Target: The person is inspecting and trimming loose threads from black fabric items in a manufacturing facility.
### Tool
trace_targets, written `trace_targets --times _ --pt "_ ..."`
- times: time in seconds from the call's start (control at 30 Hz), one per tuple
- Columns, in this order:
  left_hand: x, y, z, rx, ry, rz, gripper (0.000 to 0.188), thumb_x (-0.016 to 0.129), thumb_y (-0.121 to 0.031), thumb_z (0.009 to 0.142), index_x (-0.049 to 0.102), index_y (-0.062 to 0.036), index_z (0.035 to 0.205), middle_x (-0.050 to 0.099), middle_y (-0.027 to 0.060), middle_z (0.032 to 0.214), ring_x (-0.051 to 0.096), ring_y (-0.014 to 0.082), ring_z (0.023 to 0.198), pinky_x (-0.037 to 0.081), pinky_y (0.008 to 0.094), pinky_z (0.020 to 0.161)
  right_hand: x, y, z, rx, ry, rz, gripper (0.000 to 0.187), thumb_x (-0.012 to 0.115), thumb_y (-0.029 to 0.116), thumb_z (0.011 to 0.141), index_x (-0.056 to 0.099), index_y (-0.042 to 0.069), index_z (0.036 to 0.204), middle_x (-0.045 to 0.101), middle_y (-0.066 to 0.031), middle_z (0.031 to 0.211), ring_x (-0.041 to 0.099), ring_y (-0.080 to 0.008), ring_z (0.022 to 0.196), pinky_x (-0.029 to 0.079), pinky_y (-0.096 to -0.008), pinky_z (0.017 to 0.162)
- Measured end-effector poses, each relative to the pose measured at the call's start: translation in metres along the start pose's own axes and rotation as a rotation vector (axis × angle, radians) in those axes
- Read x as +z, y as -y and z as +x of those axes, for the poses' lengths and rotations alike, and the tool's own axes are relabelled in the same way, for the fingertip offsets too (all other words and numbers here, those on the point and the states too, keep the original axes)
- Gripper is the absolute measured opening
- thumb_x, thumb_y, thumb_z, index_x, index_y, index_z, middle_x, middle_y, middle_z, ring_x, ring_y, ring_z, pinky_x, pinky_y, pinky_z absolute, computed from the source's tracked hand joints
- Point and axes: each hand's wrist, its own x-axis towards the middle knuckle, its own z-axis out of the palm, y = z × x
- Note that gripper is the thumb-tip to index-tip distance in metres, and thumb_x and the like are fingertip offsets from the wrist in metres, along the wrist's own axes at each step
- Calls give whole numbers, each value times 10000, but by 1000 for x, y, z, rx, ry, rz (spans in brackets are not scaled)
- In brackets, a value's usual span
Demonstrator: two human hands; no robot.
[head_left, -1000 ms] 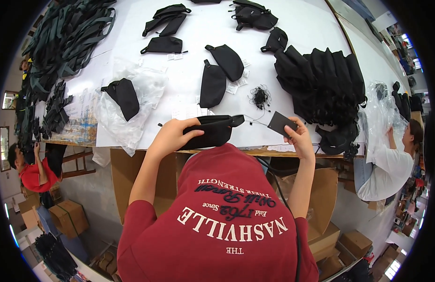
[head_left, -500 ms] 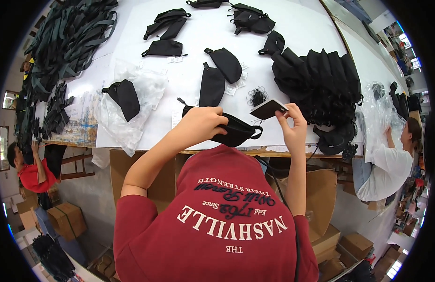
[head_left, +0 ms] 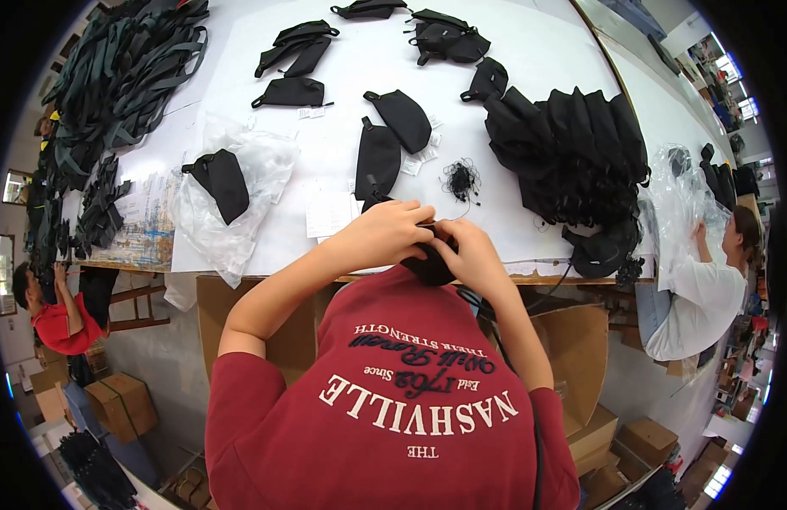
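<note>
A black zippered pouch point(head_left: 429, 269) is held close against my chest at the table's near edge. My left hand point(head_left: 392, 228) is closed on its upper edge. Right beside it, my right hand point(head_left: 468, 252) pinches at the pouch's mouth, the fingertips of both hands almost touching. Whether a dark card is still between the right fingers is hidden. Just beyond my hands lie two more black pouches, one upright point(head_left: 377, 157) and one slanted point(head_left: 402, 121), with white labels point(head_left: 421, 155) beside them. A small tangle of black cord point(head_left: 461, 180) lies beyond my right hand.
A heap of black pouches point(head_left: 572, 144) covers the right side of the white table point(head_left: 325, 157). At left, a pouch point(head_left: 219, 183) rests on clear plastic point(head_left: 270, 166), near piled dark straps point(head_left: 126, 76). Several pouches lie farther back. Co-workers sit at both sides; cardboard boxes stand below.
My right hand has moved left and down to the pouch, and the dark card it held no longer shows. The pouch has been drawn in and tilted between both hands.
</note>
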Motion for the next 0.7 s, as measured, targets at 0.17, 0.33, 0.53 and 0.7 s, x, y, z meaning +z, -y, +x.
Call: trace_targets --times 0.17,0.33,0.53,0.7 --pt "-12 15 9 -435 465 -476 214 664 -246 789 659 -40 846 649 75 851 590 246 736 465 333 693 8 -5 -14 209 79 398 265 585 129 837 506 3 1056 659 -162 869 619 -330 801 473 -369 708" --pt "71 134 32 -544 -46 -1142 242 584 -259 868 628 -20 874 654 99 818 609 160 738 478 296 691 11 -15 -9 99 26 120 216 617 100 801 569 31 999 654 -162 874 612 -325 839 465 -366 754" --pt "157 170 30 -564 -204 74 333 713 -149 683 603 -99 993 548 58 1055 488 254 1012 399 371 843 -3 -15 -10 133 131 56 201 619 111 784 642 61 978 655 -142 872 593 -320 861 456 -380 789" --pt "150 173 29 -441 -271 75 302 709 -141 693 616 -83 975 595 27 950 509 255 877 416 377 773 11 -28 -9 106 245 124 218 624 130 773 656 48 972 655 -151 888 602 -318 866 464 -376 788"
